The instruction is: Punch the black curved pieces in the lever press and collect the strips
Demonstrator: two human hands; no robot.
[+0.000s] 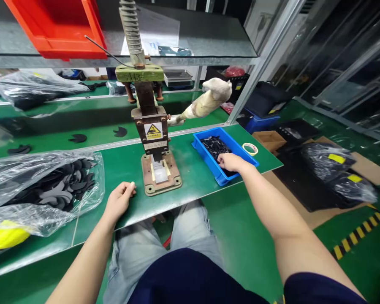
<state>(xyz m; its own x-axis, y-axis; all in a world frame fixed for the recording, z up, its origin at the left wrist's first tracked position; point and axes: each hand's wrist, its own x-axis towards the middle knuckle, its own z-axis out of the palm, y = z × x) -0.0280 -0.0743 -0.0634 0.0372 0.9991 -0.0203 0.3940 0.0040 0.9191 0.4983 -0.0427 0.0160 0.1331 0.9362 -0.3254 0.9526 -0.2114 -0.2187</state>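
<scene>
My right hand (229,162) reaches into a blue plastic tray (215,171) on the right of the bench. Its fingers point down, pressed together, among small black pieces (215,147); whatever is between the fingertips is hidden. On the bench's front edge rests my left hand (119,200), fingers curled in and thumb on top, with nothing showing in it. Between the hands stands a hand press (152,122) with a warning label and a cloth-wrapped lever (205,103). A pale metal block (160,172) sits on its base, under the ram.
At left, a clear plastic bag (91,173) holds many dark curved pads (61,190). A tape roll (250,148) lies beside the tray. Above is a shelf with a red bin (60,46). Loose dark pads (120,131) lie behind the bench. Bagged goods (329,160) lie right.
</scene>
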